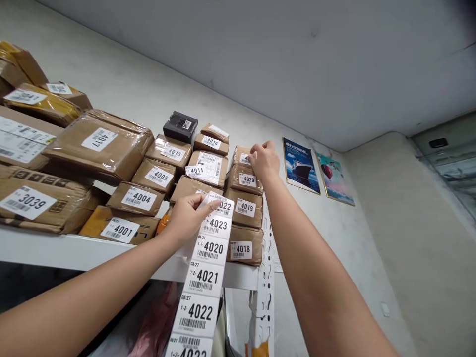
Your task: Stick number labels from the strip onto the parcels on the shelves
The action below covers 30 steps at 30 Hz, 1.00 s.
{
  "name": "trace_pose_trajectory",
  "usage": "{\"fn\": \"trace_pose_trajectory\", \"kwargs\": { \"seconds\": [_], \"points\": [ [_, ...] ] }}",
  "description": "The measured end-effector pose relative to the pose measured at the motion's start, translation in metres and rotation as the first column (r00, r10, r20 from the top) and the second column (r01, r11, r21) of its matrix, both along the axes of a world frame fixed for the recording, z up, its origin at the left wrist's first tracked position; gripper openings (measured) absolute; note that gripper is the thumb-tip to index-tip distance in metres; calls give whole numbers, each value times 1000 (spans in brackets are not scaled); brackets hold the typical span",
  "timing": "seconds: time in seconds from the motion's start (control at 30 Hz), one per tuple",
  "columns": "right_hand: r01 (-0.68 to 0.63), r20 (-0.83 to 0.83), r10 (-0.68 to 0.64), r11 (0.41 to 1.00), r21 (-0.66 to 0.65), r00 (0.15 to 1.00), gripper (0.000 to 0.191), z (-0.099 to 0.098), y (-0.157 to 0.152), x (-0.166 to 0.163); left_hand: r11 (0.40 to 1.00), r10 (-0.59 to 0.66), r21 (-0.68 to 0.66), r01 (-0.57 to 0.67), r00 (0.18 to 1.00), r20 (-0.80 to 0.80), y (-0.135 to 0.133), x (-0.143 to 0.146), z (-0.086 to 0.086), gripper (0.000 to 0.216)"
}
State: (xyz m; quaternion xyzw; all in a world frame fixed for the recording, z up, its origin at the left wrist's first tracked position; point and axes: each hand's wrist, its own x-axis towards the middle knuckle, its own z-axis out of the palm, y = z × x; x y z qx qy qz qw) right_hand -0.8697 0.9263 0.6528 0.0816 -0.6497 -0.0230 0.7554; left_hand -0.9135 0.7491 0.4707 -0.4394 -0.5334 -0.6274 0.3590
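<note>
My left hand [189, 215] is closed on the top end of a long strip of numbered barcode labels [206, 275], thumb in front. The strip hangs down past the lower frame edge, with numbers such as 4023, 4020 and 4021 showing. My right hand [265, 159] reaches up to the topmost small brown carton [241, 151] of the right-hand stack. Its curled fingers are at the right edge of a white label [244, 158] on that carton's front and cover part of the number. Below it sit cartons labelled 4020 [245, 179], 4019 [244, 207] and 4018 [243, 248].
Several labelled parcels, among them 4017 [100, 141] and 3039 [33, 201], crowd the white shelf [163, 272] to the left. A black box [181, 126] tops one stack. The perforated shelf upright [265, 292] stands at the right end. Two posters [302, 166] hang on the wall.
</note>
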Motion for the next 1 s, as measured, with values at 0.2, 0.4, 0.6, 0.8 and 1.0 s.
{"fn": "trace_pose_trajectory", "kwargs": {
  "seconds": [0.2,0.4,0.6,0.8,1.0],
  "points": [
    [-252,96,253,967,-15,963,29,-35,-20,19,990,-114,84,114,993,-7,-8,2,2,34],
    [-749,647,674,620,-234,356,22,-117,-57,25,973,-94,206,108,992,-78,-15,16,6,34],
    [-845,290,881,453,-284,374,18,-140,-75,14,973,-123,199,117,992,17,-17,22,8,28],
    [-815,175,828,558,-157,533,5,-134,-95,5,987,-4,158,-11,995,95,-31,16,8,30],
    [-783,141,788,614,-98,599,7,-103,-100,2,985,159,-75,-156,986,49,-68,11,-8,35]
  ]
}}
